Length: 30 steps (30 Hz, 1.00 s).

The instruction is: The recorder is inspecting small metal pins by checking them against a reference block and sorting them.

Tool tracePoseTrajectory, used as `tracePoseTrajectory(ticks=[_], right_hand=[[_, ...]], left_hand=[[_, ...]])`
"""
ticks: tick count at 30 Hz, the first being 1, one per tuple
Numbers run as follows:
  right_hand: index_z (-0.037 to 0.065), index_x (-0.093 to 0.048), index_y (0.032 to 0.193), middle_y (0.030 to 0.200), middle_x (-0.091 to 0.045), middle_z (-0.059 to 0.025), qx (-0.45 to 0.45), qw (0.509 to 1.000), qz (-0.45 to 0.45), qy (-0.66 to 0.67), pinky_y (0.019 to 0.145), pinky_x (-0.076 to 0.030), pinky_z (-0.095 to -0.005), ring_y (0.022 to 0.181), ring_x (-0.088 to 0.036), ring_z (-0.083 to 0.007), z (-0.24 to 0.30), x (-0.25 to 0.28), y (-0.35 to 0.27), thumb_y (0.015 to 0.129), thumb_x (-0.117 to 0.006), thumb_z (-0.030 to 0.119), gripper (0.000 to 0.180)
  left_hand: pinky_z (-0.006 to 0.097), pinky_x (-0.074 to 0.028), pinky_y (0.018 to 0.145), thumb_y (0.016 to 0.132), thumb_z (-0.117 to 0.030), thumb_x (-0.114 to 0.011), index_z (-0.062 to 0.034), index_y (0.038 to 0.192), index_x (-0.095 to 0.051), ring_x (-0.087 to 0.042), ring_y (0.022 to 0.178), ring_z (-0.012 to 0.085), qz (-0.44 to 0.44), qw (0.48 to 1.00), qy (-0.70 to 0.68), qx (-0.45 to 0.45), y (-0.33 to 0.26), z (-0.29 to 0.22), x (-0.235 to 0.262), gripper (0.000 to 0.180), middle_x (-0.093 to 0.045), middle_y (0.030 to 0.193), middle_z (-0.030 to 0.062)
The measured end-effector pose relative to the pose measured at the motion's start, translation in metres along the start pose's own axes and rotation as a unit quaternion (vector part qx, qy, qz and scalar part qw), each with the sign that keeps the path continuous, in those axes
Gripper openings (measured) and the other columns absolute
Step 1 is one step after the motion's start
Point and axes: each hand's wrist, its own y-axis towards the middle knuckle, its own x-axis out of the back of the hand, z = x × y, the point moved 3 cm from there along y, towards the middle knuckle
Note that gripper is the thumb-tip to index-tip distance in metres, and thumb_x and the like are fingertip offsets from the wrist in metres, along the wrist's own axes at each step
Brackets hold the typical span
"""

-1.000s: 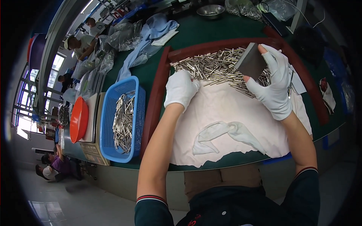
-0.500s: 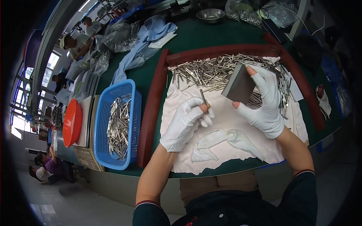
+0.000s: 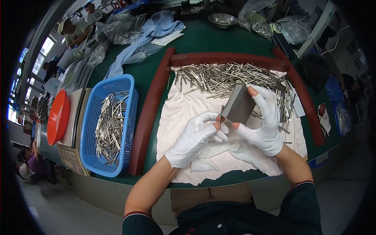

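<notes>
My left hand [image 3: 199, 135], in a white glove with bare fingertips, pinches a thin metal pin [image 3: 222, 113] upright between thumb and finger. My right hand [image 3: 264, 121], gloved the same way, grips a dark grey rectangular block [image 3: 240, 105] between its thumb and fingers. The block's left edge is close to the pin or touching it; I cannot tell which. Beneath both hands lies a pale pink cloth [image 3: 176, 113], with a crumpled white rag [image 3: 231, 152] on it. Beyond the hands, many loose metal pins [image 3: 219, 76] are heaped on the cloth.
A dark red frame [image 3: 152, 113] borders the cloth on three sides. To the left stand a blue basket [image 3: 86, 129] of pins and an orange basin [image 3: 58, 117]. A metal bowl [image 3: 222, 20] and plastic bags [image 3: 293, 29] lie at the back. Other people are far left.
My right hand has brought the block down and left to the pin in my left hand. The view has shifted slightly.
</notes>
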Motion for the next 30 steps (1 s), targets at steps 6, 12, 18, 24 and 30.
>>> tracePoseTrajectory(ticks=[6,12,18,24,30], right_hand=[[0.005,-0.045,0.139,0.128,-0.051,-0.0166,-0.009,1.000,0.019,-0.013,0.095,-0.044,-0.0404,0.112,-0.052,-0.0317,0.000,0.000,0.000,0.062,-0.083,0.014,0.086],[0.006,-0.045,0.139,0.127,-0.051,-0.0162,0.006,1.000,0.025,-0.013,0.096,-0.043,-0.0411,0.112,-0.052,-0.0317,0.003,-0.002,0.000,0.063,-0.083,0.016,0.085],[0.006,-0.047,0.136,0.124,-0.053,-0.0134,0.013,1.000,0.009,-0.017,0.089,-0.044,-0.0422,0.105,-0.052,-0.0315,0.000,-0.005,0.000,0.060,-0.082,0.020,0.084],[0.005,-0.048,0.135,0.123,-0.054,-0.0135,0.002,1.000,0.011,-0.001,0.089,-0.044,-0.0417,0.104,-0.053,-0.0314,0.001,-0.005,0.000,0.061,-0.081,0.021,0.083],[0.005,-0.044,0.140,0.130,-0.050,-0.0165,-0.009,0.999,0.043,0.008,0.098,-0.043,-0.0407,0.115,-0.051,-0.0312,0.003,-0.001,0.000,0.064,-0.081,0.015,0.085]], left_hand=[[0.025,-0.052,0.074,0.094,-0.017,-0.063,-0.0007,0.132,-0.041,-0.065,0.080,0.0172,0.014,1.000,-0.018,-0.010,-0.001,0.001,0.001,0.047,-0.064,0.096,0.0143],[0.027,-0.053,0.071,0.093,-0.018,-0.064,-0.0041,0.151,-0.021,-0.066,0.076,0.0178,0.060,0.997,-0.052,-0.019,0.000,-0.001,0.000,0.074,-0.064,0.095,0.0138],[0.026,-0.053,0.074,0.092,-0.020,-0.067,-0.0008,0.152,-0.021,-0.066,0.079,0.0165,0.067,0.996,-0.048,-0.015,-0.001,-0.005,-0.004,0.078,-0.065,0.097,0.0137],[0.024,-0.050,0.073,0.088,-0.021,-0.070,0.0016,0.150,-0.026,-0.062,0.077,0.0131,0.058,0.998,-0.014,-0.014,-0.005,-0.013,-0.004,0.079,-0.065,0.100,0.0134],[0.023,-0.049,0.073,0.085,-0.025,-0.074,0.0013,0.149,-0.029,-0.062,0.077,0.0120,0.057,0.998,0.000,-0.008,-0.008,-0.015,-0.005,0.082,-0.066,0.099,0.0103]])
